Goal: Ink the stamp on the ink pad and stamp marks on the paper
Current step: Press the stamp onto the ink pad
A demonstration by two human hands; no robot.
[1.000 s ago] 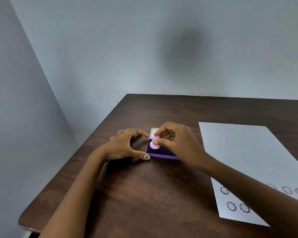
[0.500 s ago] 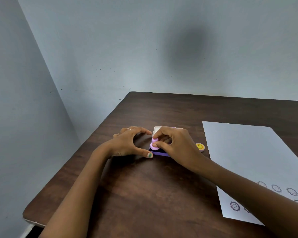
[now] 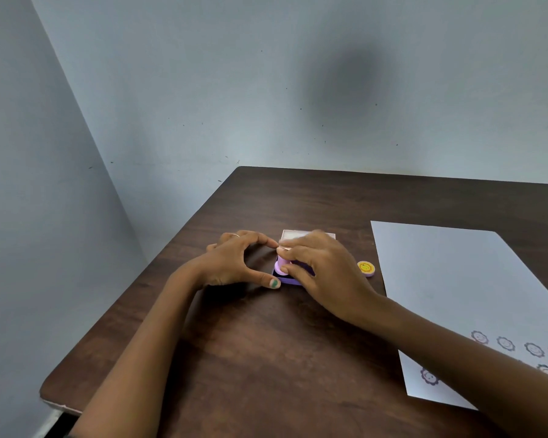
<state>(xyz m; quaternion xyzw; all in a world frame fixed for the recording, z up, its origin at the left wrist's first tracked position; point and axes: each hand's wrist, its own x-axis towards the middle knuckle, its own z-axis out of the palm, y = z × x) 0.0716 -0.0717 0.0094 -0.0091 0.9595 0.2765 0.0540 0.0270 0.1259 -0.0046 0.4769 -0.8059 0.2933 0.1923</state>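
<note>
The stamp (image 3: 281,264), a small pink piece with a flared base, is held upright on the dark face of the ink pad (image 3: 293,278), at its near left corner. It is gripped at the top by the fingertips of the right hand (image 3: 321,273), which is closed around it and hides most of the pad. The purple tray of the pad is steadied by the left hand (image 3: 234,262): thumb and forefinger are spread in an open curve against the tray's left side, with nothing gripped.

The inking step appears to be under way. Part of the stamping is already done: several round flower-like marks (image 3: 506,343) are seen in rows near the close end of the paper (image 3: 456,279), some hidden by the right forearm. Most of the sheet is bare, so more marks can probably be added, though no required number is given.

Behind the pad, a pale lid (image 3: 290,234) is seen, touching or just beside its far edge. A small yellow and pink disc (image 3: 366,268), perhaps the stamp's cap, lies between pad and paper. Everything rests on a dark wooden surface (image 3: 266,358) set into a corner of pale walls. The path from pad to paper seems clear except for that disc, which could be knocked in passing.
</note>
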